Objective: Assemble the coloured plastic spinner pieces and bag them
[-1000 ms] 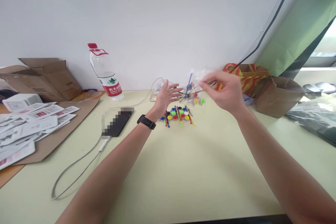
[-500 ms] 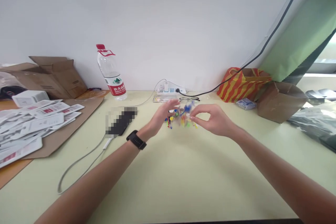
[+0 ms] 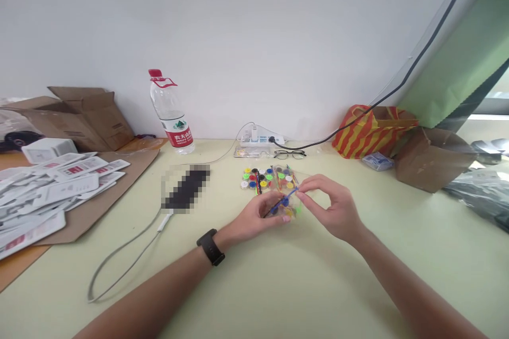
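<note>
My left hand (image 3: 252, 217) is closed around a small clear pack (image 3: 293, 207) that shows blue, yellow and green bits inside. My right hand (image 3: 336, 204) pinches the upper end of a thin blue strip (image 3: 289, 194) between thumb and fingertip. The strip slants down across the pack into my left hand, and its lower end is hidden there. Just beyond, on the table, lie rows of coloured round pieces like small spools (image 3: 249, 177), with several thin coloured sticks (image 3: 257, 183) across them. My hands partly cover the right side of these rows.
Behind stand a power strip (image 3: 260, 139), a clear flat case (image 3: 251, 152) and glasses (image 3: 289, 154). A water bottle (image 3: 180, 127) and phone (image 3: 186, 190) are left, beside white packets (image 3: 75, 183). A striped bag (image 3: 358, 132) and cardboard box (image 3: 431, 161) stand right.
Both hands have come down and nearer to me, uncovering the coloured pieces on the table. My left hand, spread before, is closed on the clear pack. The blue piece was blurred between the hands.
</note>
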The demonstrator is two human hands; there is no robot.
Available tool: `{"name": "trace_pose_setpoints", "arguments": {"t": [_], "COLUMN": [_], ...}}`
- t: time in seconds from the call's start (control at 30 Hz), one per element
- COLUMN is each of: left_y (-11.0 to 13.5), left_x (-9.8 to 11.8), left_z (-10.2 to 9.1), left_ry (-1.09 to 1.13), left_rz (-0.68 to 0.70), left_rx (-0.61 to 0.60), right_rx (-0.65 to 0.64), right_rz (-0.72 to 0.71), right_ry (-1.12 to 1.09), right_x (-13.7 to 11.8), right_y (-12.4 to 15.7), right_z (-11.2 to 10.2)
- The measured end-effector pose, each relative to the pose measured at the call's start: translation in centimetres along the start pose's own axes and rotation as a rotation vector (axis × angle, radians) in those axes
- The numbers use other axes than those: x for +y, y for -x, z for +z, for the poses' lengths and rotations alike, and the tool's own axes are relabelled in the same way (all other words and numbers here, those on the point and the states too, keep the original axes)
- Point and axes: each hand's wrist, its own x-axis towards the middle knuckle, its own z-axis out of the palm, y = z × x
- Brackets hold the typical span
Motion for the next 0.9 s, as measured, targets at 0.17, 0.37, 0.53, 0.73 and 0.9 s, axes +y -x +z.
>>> {"name": "trace_pose_setpoints", "arguments": {"t": [0.17, 0.37, 0.53, 0.73, 0.9], "left_y": [0.0, -0.2, -0.1, -0.4, -0.5], "left_x": [-0.3, -0.9, -0.8, -1.3, -1.3], "left_z": [-0.1, -0.4, -0.7, -0.8, -0.9], "left_ry": [-0.117, -0.024, 0.161, 0.240, 0.256], "left_rz": [-0.037, -0.108, -0.156, -0.217, -0.273], "left_rx": [0.018, 0.076, 0.068, 0.107, 0.196], "right_rx": [-0.055, -0.031, -0.157, -0.148, -0.160], "right_rz": [0.055, 0.335, 0.636, 0.721, 0.791], "right_ry": [0.013, -0.345, -0.545, -0.628, -0.664], "right_x": [1.0, 2.5, 3.1, 2.6, 2.7], "right_y": [0.1, 1.1, 1.2, 1.2, 1.3], "right_z": [-0.6, 0.4, 1.2, 1.7, 1.9]}}
